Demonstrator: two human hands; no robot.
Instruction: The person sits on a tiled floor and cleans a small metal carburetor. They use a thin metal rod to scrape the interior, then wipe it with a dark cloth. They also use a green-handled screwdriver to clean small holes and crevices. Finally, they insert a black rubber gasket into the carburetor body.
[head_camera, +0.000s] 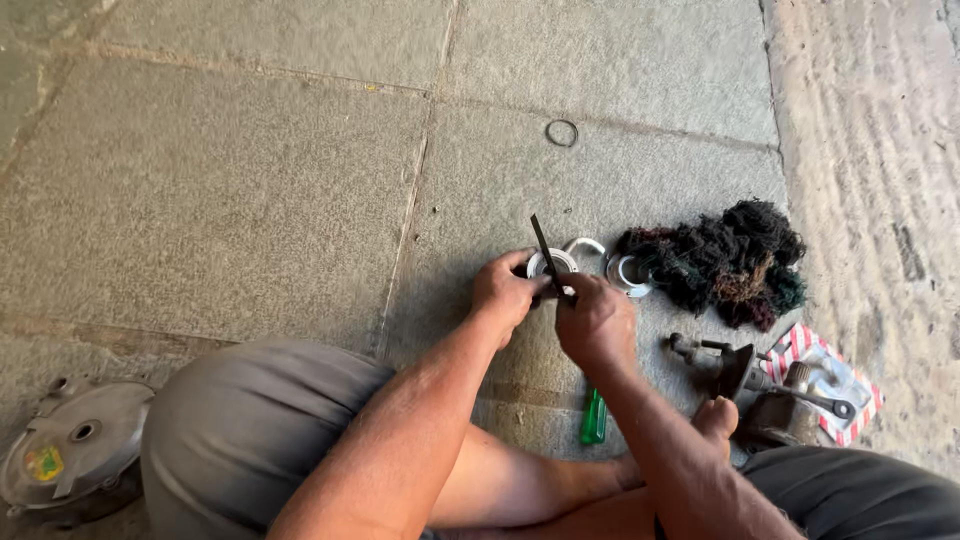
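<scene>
Prying at a small metal ring on the stone floor.
Left hand (508, 292) closed around ring (551, 264); right hand (594, 320) gripping thin dark blade (546, 254) against it, just left of rag pile (725, 262). Next: probably careful levering, steady hold.

Round part and thin tool in hand, over the stone floor

A small pale metal ring part (549, 264), round with a darker middle, sits upright-tilted, partly hidden by fingers. A thin dark blade-like tool (545, 252) rises from it, leaning slightly far-left, its lower end against the part's right edge.
</scene>
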